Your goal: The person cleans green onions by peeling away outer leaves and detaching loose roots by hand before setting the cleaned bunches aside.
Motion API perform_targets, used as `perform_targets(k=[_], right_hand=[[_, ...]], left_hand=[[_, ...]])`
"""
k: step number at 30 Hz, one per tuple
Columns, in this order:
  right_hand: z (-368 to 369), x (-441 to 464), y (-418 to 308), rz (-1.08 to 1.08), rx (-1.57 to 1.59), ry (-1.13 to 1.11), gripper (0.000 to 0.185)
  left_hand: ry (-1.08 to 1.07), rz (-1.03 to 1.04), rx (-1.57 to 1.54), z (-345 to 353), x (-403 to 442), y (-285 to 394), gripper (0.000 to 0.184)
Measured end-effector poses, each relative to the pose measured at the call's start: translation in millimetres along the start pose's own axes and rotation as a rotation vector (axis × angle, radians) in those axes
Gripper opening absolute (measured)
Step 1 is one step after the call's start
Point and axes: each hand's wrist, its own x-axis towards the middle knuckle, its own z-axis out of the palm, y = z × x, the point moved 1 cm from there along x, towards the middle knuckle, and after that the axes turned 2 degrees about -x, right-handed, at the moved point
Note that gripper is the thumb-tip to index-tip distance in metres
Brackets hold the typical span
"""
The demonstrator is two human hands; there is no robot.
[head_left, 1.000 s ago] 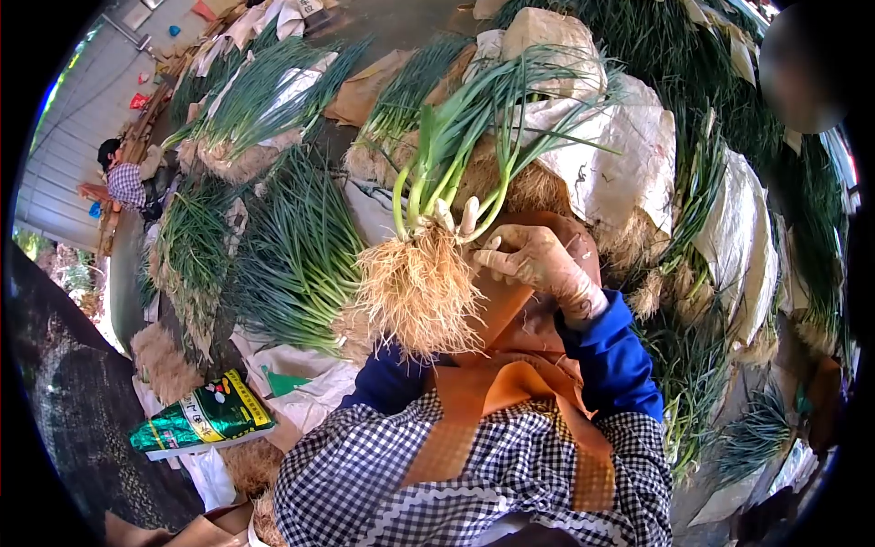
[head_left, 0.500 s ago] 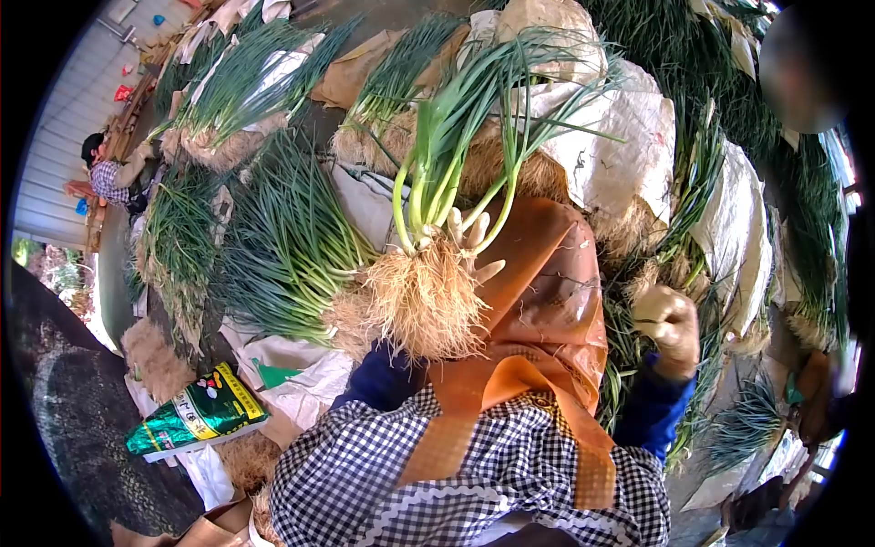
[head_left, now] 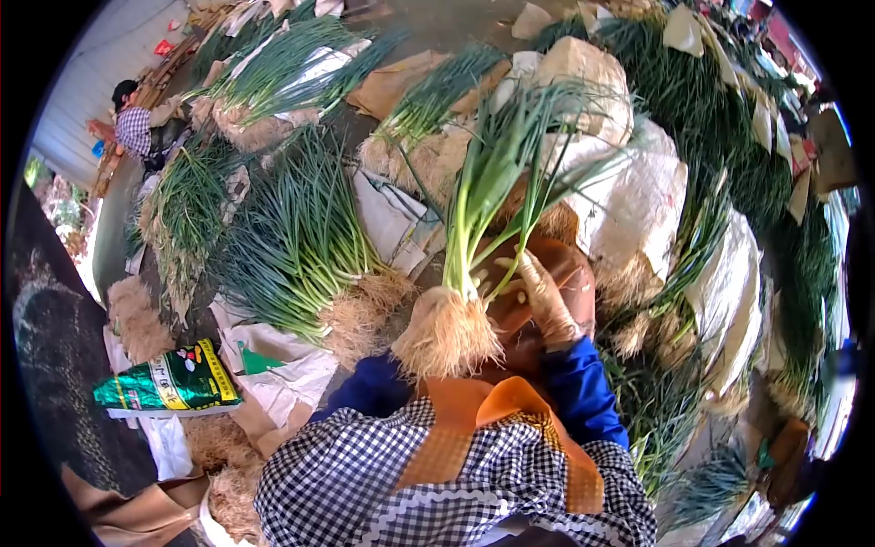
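My left hand (head_left: 480,276), mostly hidden behind the roots, grips a bunch of green onions (head_left: 467,214) from behind; only pale fingertips show. The bunch stands upright before my chest, leaves up, with a thick tuft of straw-coloured roots (head_left: 447,337) hanging below. My right hand (head_left: 550,301), in a pale glove, is at the right side of the bunch. Its fingers close at an outer green onion stalk that bends away from the others. Beneath both hands, the brown apron (head_left: 570,273) covers my knees.
A heap of green onions (head_left: 292,237) lies at my left, with a green printed bag (head_left: 173,378) nearer. White sacks (head_left: 638,196) and more onion bundles (head_left: 251,82) lie around. Another person (head_left: 137,128) works at the far left.
My right hand has come from a fist out at the right to the bunch. The bunch has moved slightly right and down in view, and the camera view has shifted.
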Motion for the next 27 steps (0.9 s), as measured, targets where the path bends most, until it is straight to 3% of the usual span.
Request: perform_targets(k=[2, 4, 5, 6, 7, 10, 16, 17, 18, 19, 20, 21, 24, 26, 27], right_hand=[[0, 13, 17, 0.024, -0.068, -0.045, 0.054], [9, 35, 41, -0.033, 0.056, -0.117, 0.06], [12, 40, 41, -0.011, 0.098, -0.151, 0.063], [32, 38, 25, 0.05, 0.419, -0.149, 0.065], [41, 35, 12, 0.072, 0.507, -0.126, 0.065], [92, 27, -28, 0.037, 0.565, -0.171, 0.065], [216, 66, -139, -0.191, 0.379, -0.622, 0.06], [227, 108, -137, -0.678, -0.07, -0.575, 0.061], [245, 124, -148, -0.674, -0.195, -0.6, 0.064], [263, 140, -159, -0.674, -0.321, -0.627, 0.067], [285, 136, -182, -0.196, -0.113, -0.727, 0.073], [299, 141, -186, -0.271, -0.147, -0.823, 0.088], [282, 156, -152, -0.167, -0.393, -0.631, 0.101], [241, 148, -127, -0.119, -0.343, -0.569, 0.081], [220, 140, -120, -0.106, -0.35, -0.534, 0.071]], left_hand=[[-0.083, -0.149, 0.107, 30, -31, 18, 0.05], [0.049, -0.113, 0.416, 12, -25, 21, 0.046], [-0.01, -0.109, 0.621, 3, -28, 24, 0.044], [-0.059, -0.099, 0.825, 0, -33, 29, 0.041], [0.024, -0.241, 0.767, -3, -42, 30, 0.039], [0.121, -0.208, 0.838, 18, -79, 51, 0.044], [0.335, 0.601, 1.071, 43, -113, 112, 0.064], [0.326, 0.619, 0.933, 57, -120, 131, 0.063], [0.309, 0.637, 0.799, 70, -131, 152, 0.062], [0.373, 0.595, 0.887, 62, -134, 174, 0.057], [0.427, 0.552, 0.977, 54, -134, 195, 0.053], [0.444, 0.668, 0.915, 46, -128, 210, 0.047], [0.484, 0.854, 0.821, -15, -106, 246, 0.041], [0.579, 0.834, 0.941, -90, -90, 258, 0.042], [0.637, 0.731, 0.775, -82, -91, 244, 0.042]])
